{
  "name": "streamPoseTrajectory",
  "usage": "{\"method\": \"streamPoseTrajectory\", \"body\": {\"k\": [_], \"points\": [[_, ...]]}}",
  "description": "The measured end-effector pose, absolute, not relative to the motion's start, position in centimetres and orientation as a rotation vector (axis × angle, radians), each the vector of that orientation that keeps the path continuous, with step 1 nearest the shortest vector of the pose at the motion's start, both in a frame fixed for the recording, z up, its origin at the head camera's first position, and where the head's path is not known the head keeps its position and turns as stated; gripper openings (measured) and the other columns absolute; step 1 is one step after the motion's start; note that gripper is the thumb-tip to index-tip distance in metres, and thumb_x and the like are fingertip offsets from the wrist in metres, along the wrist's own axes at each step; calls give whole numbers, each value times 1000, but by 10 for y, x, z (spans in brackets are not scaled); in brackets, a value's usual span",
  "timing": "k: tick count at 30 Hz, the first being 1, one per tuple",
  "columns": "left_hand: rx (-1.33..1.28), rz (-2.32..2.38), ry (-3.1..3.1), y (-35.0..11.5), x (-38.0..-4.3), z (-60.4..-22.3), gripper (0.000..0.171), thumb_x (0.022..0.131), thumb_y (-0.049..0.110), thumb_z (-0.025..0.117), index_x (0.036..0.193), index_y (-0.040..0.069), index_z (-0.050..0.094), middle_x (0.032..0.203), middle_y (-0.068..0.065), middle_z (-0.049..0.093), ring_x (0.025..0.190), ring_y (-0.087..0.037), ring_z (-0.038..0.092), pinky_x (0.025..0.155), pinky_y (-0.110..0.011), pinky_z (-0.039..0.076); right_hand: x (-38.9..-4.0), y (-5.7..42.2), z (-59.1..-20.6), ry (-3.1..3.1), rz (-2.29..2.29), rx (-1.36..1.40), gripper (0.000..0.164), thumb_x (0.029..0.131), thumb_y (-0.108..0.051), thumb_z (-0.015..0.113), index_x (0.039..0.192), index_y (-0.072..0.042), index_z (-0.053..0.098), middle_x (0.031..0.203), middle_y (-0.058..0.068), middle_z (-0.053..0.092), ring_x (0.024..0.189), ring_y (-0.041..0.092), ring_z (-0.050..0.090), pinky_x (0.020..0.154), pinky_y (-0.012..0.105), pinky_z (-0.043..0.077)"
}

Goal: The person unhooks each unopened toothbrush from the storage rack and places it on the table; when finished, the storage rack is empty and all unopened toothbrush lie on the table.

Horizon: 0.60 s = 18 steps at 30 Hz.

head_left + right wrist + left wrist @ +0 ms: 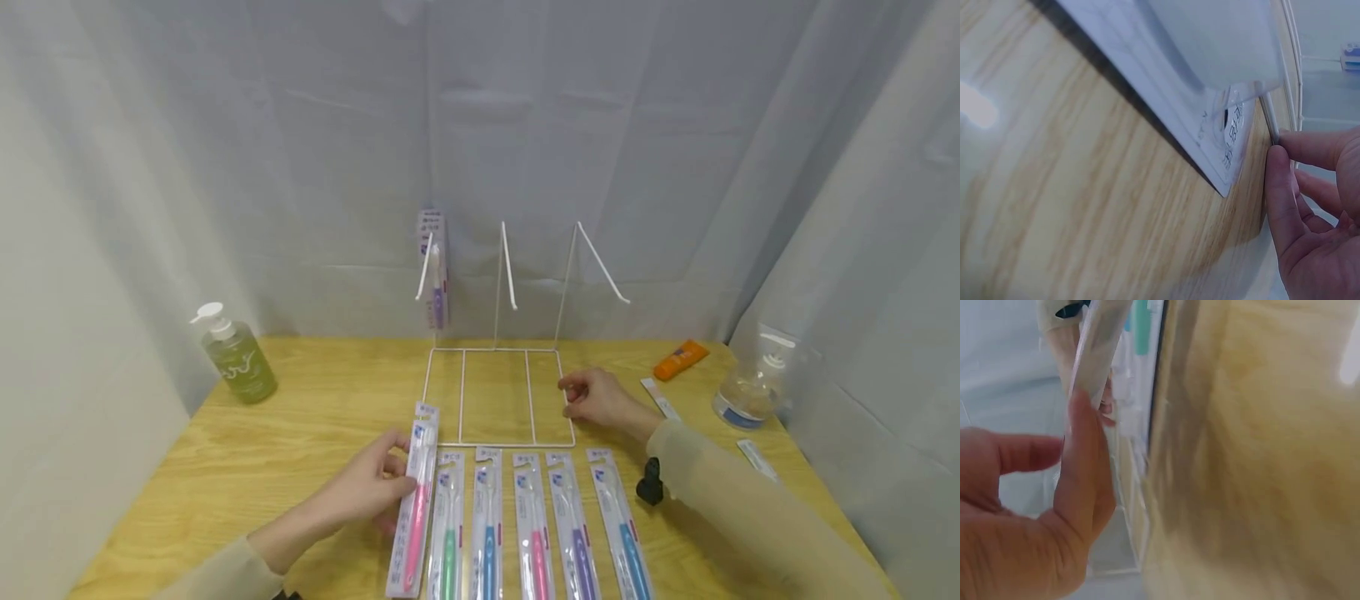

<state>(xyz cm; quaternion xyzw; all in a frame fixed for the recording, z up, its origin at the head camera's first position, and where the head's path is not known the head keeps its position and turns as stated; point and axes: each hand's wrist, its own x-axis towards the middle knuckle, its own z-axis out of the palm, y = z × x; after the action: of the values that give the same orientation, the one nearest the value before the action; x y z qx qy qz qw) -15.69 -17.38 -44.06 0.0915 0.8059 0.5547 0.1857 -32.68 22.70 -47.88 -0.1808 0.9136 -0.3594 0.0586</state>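
Observation:
My left hand (367,485) holds a packaged pink toothbrush (417,508) between thumb and fingers, its pack tilted up off the table at the left end of a row. In the left wrist view the pack's edge (1099,350) shows between the fingers. My right hand (600,400) pinches the right base wire of a white wire display rack (498,444); the right wrist view has thumb and forefinger at that wire (1268,112). A packaged purple toothbrush (438,287) hangs on the rack's left hook.
Packaged toothbrushes lie in front of the rack: green (448,533), blue (487,525), pink (536,533), purple (576,533) and another blue (622,525). A green pump bottle (243,367) stands left; an orange tube (680,360) and clear pump bottle (750,392) are right.

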Motion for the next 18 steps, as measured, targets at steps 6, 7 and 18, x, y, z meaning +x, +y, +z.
{"method": "streamPoseTrajectory", "body": {"k": [6,7,18], "points": [[236,1530,2138,-189,-145,-455,49,100,2,69,143,-6,45,98,-15,71,65,-23,73,53,-42,70,-329,227,-481,2774,-1089,-561,50,84,-5,90,130,9,75,99,16,77,83,13,65,72,20,56],[226,1526,2124,-189,-144,-456,50,100,3,69,143,-6,45,99,-16,72,67,-24,73,53,-40,69,-329,227,-480,2772,-1085,-562,50,85,-5,90,130,9,75,99,16,77,83,13,65,72,19,55],[139,1447,2156,-191,-136,-460,57,101,8,72,147,-10,42,97,-18,75,68,-22,76,54,-35,69,-328,230,-479,2766,-1081,-602,51,85,-5,87,131,11,74,97,14,76,80,11,64,69,18,56]]}}
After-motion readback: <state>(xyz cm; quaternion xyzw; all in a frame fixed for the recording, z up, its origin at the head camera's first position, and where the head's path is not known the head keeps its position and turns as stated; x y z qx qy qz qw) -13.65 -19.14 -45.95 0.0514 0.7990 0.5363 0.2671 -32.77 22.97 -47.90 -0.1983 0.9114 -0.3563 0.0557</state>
